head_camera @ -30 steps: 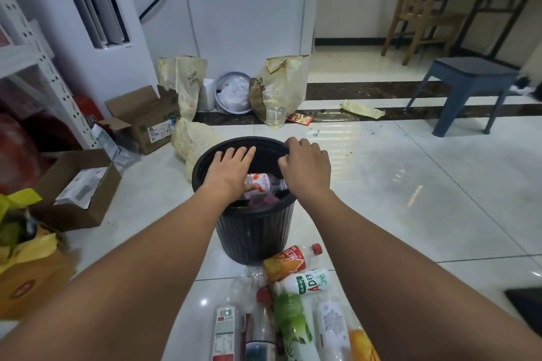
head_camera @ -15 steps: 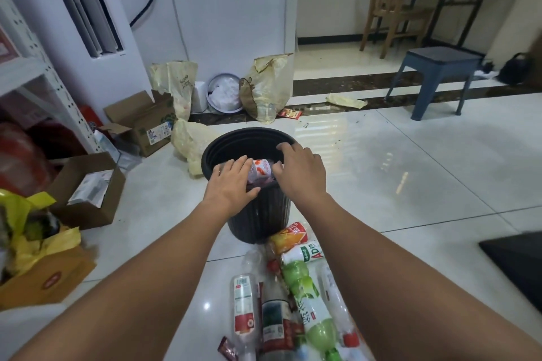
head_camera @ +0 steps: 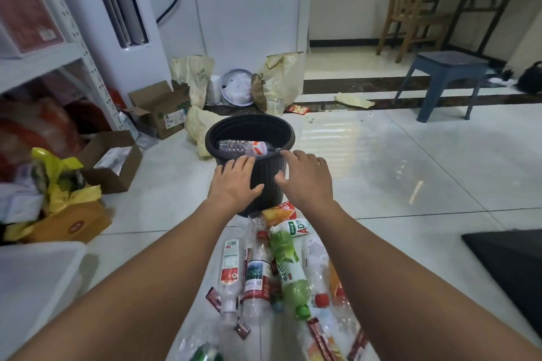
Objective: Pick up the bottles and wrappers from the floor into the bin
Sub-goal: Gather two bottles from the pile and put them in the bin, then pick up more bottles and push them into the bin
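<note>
A black ribbed bin [head_camera: 250, 129] stands on the white tiled floor ahead of me. A clear bottle with an orange-and-white label [head_camera: 245, 147] lies across its top, inside the rim. My left hand [head_camera: 234, 183] and my right hand [head_camera: 306, 179] hover in front of the bin's near wall, palms down, fingers spread, holding nothing. Between my forearms lie several empty plastic bottles, among them a green one [head_camera: 290, 268], a clear red-labelled one [head_camera: 230, 267] and an orange one [head_camera: 277, 212]. Dark red wrappers [head_camera: 213, 299] lie among them.
Cardboard boxes [head_camera: 159, 108] and a white metal shelf [head_camera: 47, 56] crowd the left. Yellow bags [head_camera: 277, 82] lean on the wall behind the bin. A red wrapper [head_camera: 296, 109] lies past the bin, a blue stool [head_camera: 445, 79] at right, a black mat [head_camera: 513, 267] lower right.
Both hands have drawn back from the bin's opening toward me and let go of the orange-labelled bottle, which now rests inside the bin. The view has backed away and tilted down.
</note>
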Tool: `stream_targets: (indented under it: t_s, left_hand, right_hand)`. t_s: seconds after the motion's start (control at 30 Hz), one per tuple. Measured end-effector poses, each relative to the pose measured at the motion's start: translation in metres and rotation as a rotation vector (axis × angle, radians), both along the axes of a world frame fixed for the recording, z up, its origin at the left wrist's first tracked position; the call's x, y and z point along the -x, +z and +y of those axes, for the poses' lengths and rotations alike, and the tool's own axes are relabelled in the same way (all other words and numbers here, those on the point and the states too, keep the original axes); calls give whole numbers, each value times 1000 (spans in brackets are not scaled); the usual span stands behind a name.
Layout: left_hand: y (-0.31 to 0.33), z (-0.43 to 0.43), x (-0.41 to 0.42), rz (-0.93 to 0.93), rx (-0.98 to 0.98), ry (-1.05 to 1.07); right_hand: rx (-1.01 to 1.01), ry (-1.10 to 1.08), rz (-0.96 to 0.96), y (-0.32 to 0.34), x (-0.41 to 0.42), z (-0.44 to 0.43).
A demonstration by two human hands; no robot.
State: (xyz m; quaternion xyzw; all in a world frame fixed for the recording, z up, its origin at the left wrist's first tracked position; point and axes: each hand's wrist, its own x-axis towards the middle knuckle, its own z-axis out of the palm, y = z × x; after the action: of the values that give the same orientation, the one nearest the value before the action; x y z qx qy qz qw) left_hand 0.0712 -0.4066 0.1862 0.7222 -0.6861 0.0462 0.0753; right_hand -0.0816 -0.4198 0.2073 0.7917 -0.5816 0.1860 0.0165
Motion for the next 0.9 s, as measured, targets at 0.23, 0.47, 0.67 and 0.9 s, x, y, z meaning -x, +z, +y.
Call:
stream_targets:
  t_s: [0.23,0.47,0.67,0.9]
  left_hand:
    - [10,48,21,23,-21,104]
    - [8,91,17,29,-16,139]
    - [-15,121,8,57,-40,89]
    - [-48,162,18,82,-119,-5]
  right_hand:
    - [-78,99,7,-5,19,41]
    - [-64,156,23,-3,10,74]
    - [-39,60,-19,-13,5,99]
    - [-129,-17,-15,-46,11,148]
